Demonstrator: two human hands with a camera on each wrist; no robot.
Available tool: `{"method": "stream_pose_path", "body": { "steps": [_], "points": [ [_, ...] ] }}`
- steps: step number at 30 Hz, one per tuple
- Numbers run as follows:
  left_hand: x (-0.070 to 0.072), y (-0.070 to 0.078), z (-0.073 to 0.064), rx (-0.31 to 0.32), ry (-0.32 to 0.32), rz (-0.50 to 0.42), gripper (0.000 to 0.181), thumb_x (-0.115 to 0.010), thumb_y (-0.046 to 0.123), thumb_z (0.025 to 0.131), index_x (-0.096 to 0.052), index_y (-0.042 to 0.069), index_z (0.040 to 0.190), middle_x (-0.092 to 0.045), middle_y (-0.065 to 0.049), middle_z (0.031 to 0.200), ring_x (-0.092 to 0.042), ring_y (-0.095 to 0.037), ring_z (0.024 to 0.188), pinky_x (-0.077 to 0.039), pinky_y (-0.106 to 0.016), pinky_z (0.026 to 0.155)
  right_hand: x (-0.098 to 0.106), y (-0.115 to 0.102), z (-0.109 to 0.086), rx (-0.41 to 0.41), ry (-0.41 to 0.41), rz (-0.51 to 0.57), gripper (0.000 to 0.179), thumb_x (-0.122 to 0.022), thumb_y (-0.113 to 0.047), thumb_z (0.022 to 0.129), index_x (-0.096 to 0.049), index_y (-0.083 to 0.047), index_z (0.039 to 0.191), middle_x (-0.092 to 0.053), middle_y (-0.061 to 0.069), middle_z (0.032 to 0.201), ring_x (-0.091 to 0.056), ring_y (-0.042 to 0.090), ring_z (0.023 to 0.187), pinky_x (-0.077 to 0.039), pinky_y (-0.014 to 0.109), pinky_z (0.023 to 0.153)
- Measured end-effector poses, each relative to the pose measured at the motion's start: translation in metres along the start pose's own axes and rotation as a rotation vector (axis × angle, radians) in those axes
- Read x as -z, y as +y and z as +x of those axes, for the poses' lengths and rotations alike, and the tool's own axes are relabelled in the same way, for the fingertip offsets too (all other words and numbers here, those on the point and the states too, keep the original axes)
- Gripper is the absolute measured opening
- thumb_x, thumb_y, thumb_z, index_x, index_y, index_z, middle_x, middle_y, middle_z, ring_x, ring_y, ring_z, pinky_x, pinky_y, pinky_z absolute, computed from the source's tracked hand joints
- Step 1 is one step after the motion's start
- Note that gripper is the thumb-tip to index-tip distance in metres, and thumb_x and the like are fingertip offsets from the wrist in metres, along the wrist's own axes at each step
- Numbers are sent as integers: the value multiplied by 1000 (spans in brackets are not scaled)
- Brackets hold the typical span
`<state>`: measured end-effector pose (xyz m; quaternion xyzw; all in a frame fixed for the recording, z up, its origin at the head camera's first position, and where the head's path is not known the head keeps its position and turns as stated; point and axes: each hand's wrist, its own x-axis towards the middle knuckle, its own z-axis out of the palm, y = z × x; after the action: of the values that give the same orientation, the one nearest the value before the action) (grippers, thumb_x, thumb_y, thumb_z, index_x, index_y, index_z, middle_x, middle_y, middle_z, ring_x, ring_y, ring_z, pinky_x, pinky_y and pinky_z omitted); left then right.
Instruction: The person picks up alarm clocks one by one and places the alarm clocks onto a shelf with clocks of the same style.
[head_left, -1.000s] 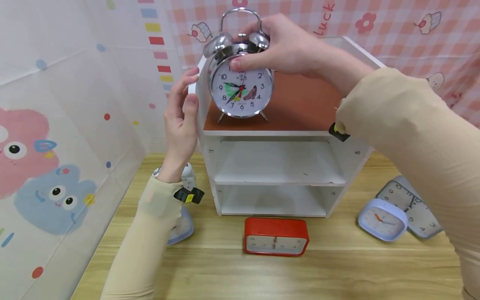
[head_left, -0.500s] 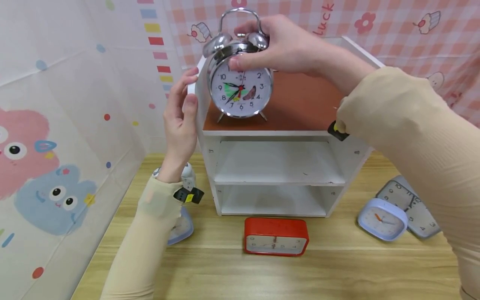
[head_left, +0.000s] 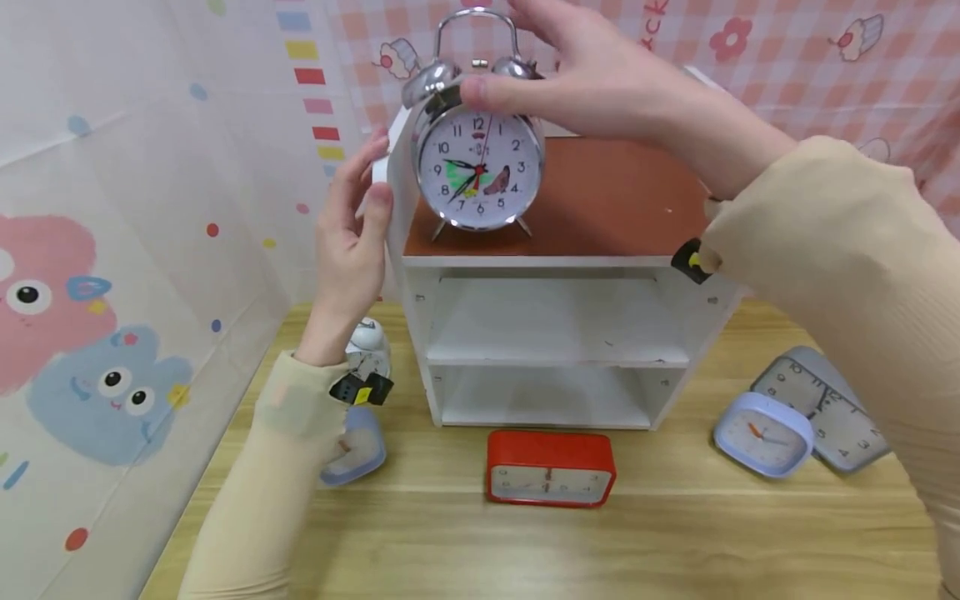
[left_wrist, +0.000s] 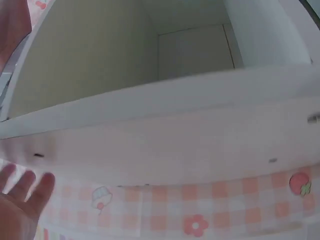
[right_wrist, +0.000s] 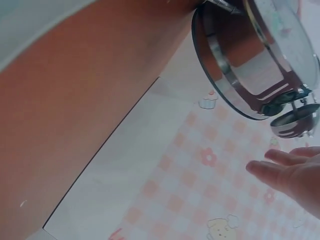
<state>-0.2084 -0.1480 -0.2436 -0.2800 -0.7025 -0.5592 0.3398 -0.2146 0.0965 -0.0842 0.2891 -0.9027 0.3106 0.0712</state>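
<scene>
A silver twin-bell alarm clock (head_left: 480, 171) stands upright on its two legs at the left of the brown top of a small white shelf unit (head_left: 558, 363). My right hand (head_left: 592, 83) is behind and above it, thumb overlapping its upper rim in the head view. In the right wrist view, the fingers of that hand (right_wrist: 295, 172) are extended, with a gap between them and the clock's bell (right_wrist: 295, 122). My left hand (head_left: 348, 229) is beside the unit's left panel. Its slightly bent fingers (left_wrist: 42, 192) show apart from the panel in the left wrist view.
A red rectangular clock (head_left: 551, 450) lies in front of the unit on the wooden table (head_left: 525, 558). To the right, a lilac clock (head_left: 763, 435) sits by a larger grey one (head_left: 847, 429). A white bell clock (head_left: 369, 350) and a bluish clock (head_left: 363, 450) are at left, partly covered by my arm.
My right hand has let go of the alarm clock and lifted up and back to the right, uncovering the top of the dial. The left hand has shifted slightly left.
</scene>
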Motion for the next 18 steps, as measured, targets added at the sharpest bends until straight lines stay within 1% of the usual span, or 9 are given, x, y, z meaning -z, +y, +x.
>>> {"method": "stream_pose_path", "body": {
  "steps": [3, 6, 9, 11, 13, 14, 15, 16, 18],
  "points": [
    [4, 5, 0, 76, -23, 34, 102, -48, 81, 93, -31, 12, 165, -36, -1, 173, -38, -20, 160, -45, -54, 123, 3, 1, -9, -1, 36, -27, 79, -69, -44, 98, -27, -39, 165, -29, -8, 174, -29, 18, 160, -32, 48, 133],
    [9, 6, -2, 142, -48, 51, 113, -48, 90, 85, -21, 20, 169, -25, 8, 177, -28, -15, 164, -40, -59, 126, 6, 1, -19, 8, 64, -50, 79, -68, -43, 99, -25, -40, 166, -24, -11, 176, -21, 14, 163, -24, 47, 136],
    [17, 5, -6, 183, -81, 75, 115, -48, 94, 82, -19, 26, 170, -20, 13, 178, -23, -14, 165, -33, -63, 129, 8, -1, -29, 10, 78, -48, 79, -66, -44, 99, -23, -44, 166, -18, -18, 176, -15, 8, 165, -15, 43, 138],
    [23, 4, -10, 199, -97, 95, 114, -48, 94, 81, -19, 29, 170, -19, 15, 178, -22, -16, 166, -28, -63, 131, 9, -2, -38, 2, 87, -55, 80, -66, -45, 100, -20, -45, 166, -16, -21, 176, -15, 7, 164, -13, 42, 138],
    [29, 3, -13, 209, -110, 102, 114, -50, 94, 81, -19, 30, 170, -19, 16, 177, -21, -18, 166, -23, -62, 133, 11, 3, -43, -4, 102, -70, 82, -67, -46, 99, -19, -48, 165, -16, -24, 175, -16, 6, 164, -13, 43, 138],
    [33, 2, -15, 215, -113, 109, 113, -50, 93, 81, -19, 30, 169, -20, 16, 177, -20, -18, 166, -22, -61, 134, 12, 12, -43, 2, 114, -93, 84, -68, -48, 98, -17, -50, 165, -14, -26, 174, -16, 6, 164, -13, 46, 138],
    [36, 2, -16, 219, -116, 114, 113, -51, 93, 81, -19, 31, 169, -20, 16, 177, -20, -18, 167, -22, -60, 134, 13, 26, -40, 22, 130, -121, 87, -70, -50, 96, -16, -52, 164, -13, -29, 174, -16, 5, 164, -13, 48, 138],
    [39, 2, -18, 224, -119, 121, 112, -52, 92, 81, -20, 32, 169, -20, 17, 177, -20, -18, 167, -22, -59, 134, 16, 44, -35, 49, 151, -159, 91, -73, -52, 94, -15, -54, 163, -13, -31, 173, -17, 2, 163, -15, 48, 138],
    [45, 1, -22, 231, -125, 138, 109, -54, 90, 82, -20, 32, 169, -21, 17, 176, -19, -17, 167, -23, -59, 135, 24, 90, -19, 118, 193, -234, 103, -82, -54, 86, -12, -58, 162, -11, -35, 171, -17, -3, 162, -19, 47, 137]
  ]
}}
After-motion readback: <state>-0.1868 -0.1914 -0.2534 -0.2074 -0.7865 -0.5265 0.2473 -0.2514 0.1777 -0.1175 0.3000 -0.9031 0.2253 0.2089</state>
